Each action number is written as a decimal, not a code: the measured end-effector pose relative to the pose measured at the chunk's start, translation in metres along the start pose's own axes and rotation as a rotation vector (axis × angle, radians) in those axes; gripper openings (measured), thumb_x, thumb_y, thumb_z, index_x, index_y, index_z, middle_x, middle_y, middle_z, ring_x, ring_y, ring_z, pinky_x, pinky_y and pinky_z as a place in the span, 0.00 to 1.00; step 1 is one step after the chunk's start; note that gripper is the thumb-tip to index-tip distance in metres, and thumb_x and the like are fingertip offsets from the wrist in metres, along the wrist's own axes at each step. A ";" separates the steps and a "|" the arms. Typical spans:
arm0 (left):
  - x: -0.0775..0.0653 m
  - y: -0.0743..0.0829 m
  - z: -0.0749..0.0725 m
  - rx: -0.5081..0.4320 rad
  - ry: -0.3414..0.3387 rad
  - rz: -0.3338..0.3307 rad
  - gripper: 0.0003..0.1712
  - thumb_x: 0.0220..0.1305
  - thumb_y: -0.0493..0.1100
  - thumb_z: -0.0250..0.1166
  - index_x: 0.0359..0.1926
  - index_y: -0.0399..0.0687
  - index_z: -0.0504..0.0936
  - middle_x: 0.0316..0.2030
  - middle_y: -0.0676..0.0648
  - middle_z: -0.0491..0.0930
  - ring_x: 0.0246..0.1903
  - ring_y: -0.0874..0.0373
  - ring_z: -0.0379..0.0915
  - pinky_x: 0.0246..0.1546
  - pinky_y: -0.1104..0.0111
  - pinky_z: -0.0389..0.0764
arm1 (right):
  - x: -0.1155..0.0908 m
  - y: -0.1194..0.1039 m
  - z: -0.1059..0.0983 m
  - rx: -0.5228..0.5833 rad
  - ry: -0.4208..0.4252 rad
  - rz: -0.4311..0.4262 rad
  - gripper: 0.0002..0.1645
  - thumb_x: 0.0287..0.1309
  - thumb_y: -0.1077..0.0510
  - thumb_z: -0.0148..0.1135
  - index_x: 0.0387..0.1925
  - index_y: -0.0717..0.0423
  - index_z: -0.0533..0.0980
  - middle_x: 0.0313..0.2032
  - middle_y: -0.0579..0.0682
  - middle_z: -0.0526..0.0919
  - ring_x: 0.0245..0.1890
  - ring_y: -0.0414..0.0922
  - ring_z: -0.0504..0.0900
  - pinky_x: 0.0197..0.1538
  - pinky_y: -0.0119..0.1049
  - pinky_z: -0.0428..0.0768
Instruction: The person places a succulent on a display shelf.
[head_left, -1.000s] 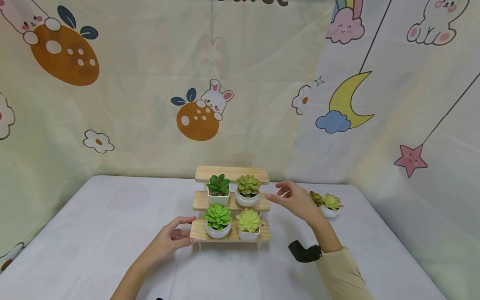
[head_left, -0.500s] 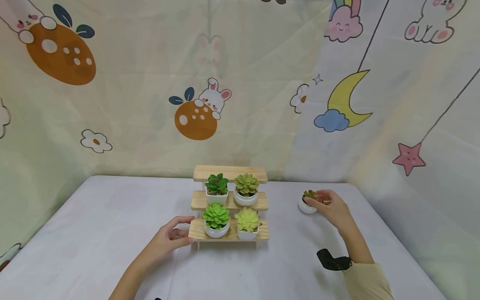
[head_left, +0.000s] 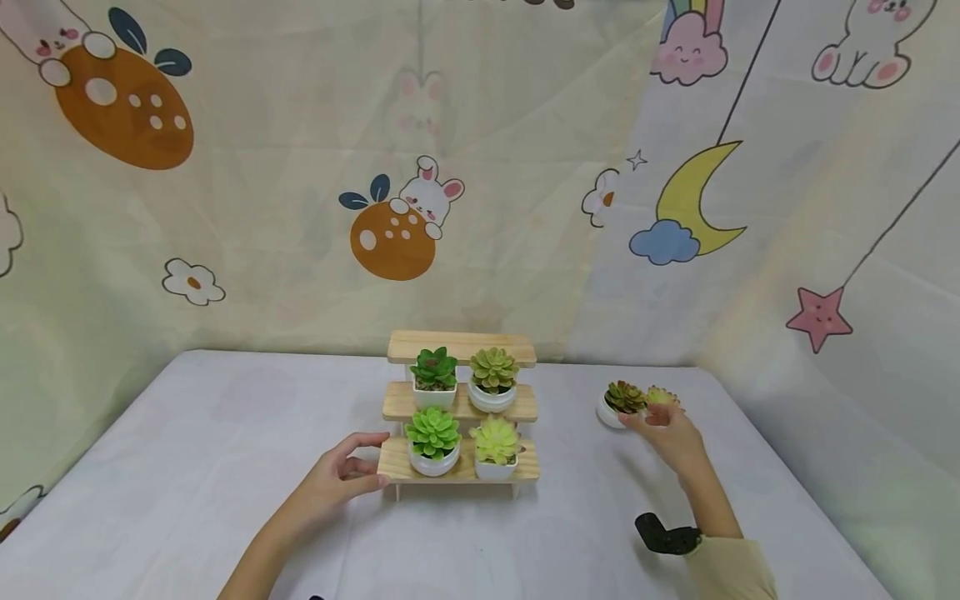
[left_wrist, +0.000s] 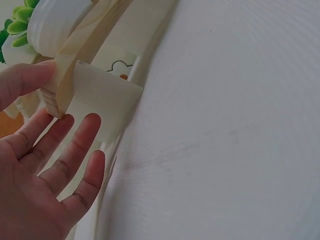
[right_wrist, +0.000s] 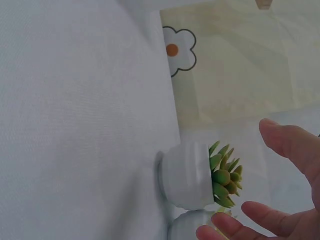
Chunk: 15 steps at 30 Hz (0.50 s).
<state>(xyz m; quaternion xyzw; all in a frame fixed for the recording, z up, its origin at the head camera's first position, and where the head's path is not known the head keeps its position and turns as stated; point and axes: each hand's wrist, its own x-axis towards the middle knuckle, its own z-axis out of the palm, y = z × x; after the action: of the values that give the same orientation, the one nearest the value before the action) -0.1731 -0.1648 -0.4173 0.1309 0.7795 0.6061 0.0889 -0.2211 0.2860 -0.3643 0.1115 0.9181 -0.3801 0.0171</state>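
My left hand (head_left: 337, 471) pinches the left end of the lowest board of a three-tier wooden stand (head_left: 462, 346). In the left wrist view the thumb lies on top of the board and fingertips (left_wrist: 62, 122) touch it from below. Two white-potted succulents sit on the middle board and two on the lowest one. My right hand (head_left: 675, 437) hovers by two more potted succulents at the right of the table. The brownish-green succulent (right_wrist: 187, 175) is nearer, its white pot upright; the yellow-green succulent (head_left: 663, 395) is partly hidden behind my fingers. Thumb and fingers are spread, holding nothing.
A white cloth covers the table (head_left: 225, 467). Behind it hangs a printed fabric backdrop (head_left: 285, 208) with cartoon figures. The stand's top board carries no pot. A black wrist strap (head_left: 667, 537) is on the right arm.
My right hand has moved from beside the stand to the two pots at the right, then drawn back slightly, uncovering the brownish-green succulent. The left hand keeps its hold.
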 end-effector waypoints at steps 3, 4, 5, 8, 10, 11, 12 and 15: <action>0.001 0.000 0.000 0.000 -0.001 -0.002 0.34 0.56 0.41 0.66 0.63 0.40 0.64 0.46 0.35 0.77 0.39 0.59 0.78 0.40 0.70 0.75 | 0.002 0.003 0.005 0.015 0.002 0.018 0.54 0.54 0.33 0.57 0.65 0.69 0.54 0.60 0.69 0.65 0.58 0.62 0.65 0.55 0.54 0.68; 0.001 0.000 0.000 -0.003 -0.001 -0.004 0.35 0.56 0.41 0.66 0.63 0.40 0.64 0.45 0.35 0.77 0.39 0.59 0.78 0.40 0.70 0.75 | 0.003 0.005 0.006 0.019 0.003 0.022 0.54 0.54 0.33 0.57 0.65 0.70 0.54 0.60 0.70 0.65 0.58 0.63 0.65 0.55 0.54 0.68; 0.001 0.000 0.000 -0.003 -0.001 -0.007 0.35 0.56 0.41 0.66 0.63 0.40 0.64 0.46 0.35 0.77 0.39 0.59 0.78 0.40 0.70 0.75 | 0.004 0.006 0.008 0.030 0.004 0.028 0.54 0.54 0.33 0.58 0.65 0.70 0.54 0.60 0.70 0.65 0.58 0.63 0.65 0.56 0.54 0.68; 0.000 0.000 0.000 -0.003 0.001 -0.016 0.35 0.56 0.41 0.66 0.63 0.40 0.64 0.45 0.35 0.77 0.40 0.58 0.78 0.39 0.69 0.75 | 0.009 0.010 0.014 0.061 0.011 0.043 0.54 0.54 0.34 0.58 0.65 0.70 0.54 0.60 0.70 0.64 0.59 0.63 0.66 0.57 0.54 0.67; 0.000 0.001 -0.001 -0.003 0.001 -0.019 0.35 0.56 0.42 0.66 0.63 0.41 0.64 0.44 0.36 0.78 0.39 0.58 0.78 0.39 0.69 0.75 | 0.012 0.013 0.018 0.077 0.023 0.049 0.53 0.54 0.35 0.59 0.65 0.70 0.54 0.60 0.70 0.65 0.59 0.62 0.66 0.58 0.54 0.66; 0.000 0.001 -0.001 -0.002 0.000 -0.019 0.35 0.56 0.42 0.66 0.63 0.41 0.64 0.44 0.36 0.78 0.39 0.58 0.78 0.39 0.69 0.75 | 0.013 0.014 0.020 0.078 0.028 0.051 0.53 0.54 0.35 0.59 0.65 0.70 0.54 0.60 0.70 0.65 0.59 0.62 0.66 0.58 0.54 0.66; 0.000 0.001 -0.001 -0.001 0.000 -0.018 0.35 0.56 0.42 0.66 0.63 0.41 0.64 0.44 0.36 0.78 0.39 0.58 0.78 0.39 0.69 0.75 | 0.014 0.015 0.021 0.074 0.037 0.049 0.53 0.54 0.35 0.59 0.64 0.71 0.55 0.59 0.70 0.66 0.58 0.62 0.66 0.58 0.53 0.66; 0.000 0.000 -0.001 0.002 -0.003 -0.011 0.35 0.56 0.42 0.66 0.63 0.41 0.64 0.43 0.36 0.78 0.39 0.58 0.78 0.39 0.70 0.75 | 0.019 0.017 0.026 0.060 0.062 0.034 0.48 0.54 0.37 0.60 0.60 0.71 0.61 0.55 0.69 0.70 0.55 0.61 0.69 0.55 0.52 0.68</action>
<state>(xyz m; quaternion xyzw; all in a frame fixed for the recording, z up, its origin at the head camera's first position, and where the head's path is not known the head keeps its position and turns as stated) -0.1738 -0.1655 -0.4167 0.1275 0.7807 0.6046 0.0935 -0.2370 0.2830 -0.3962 0.1390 0.9044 -0.4032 -0.0083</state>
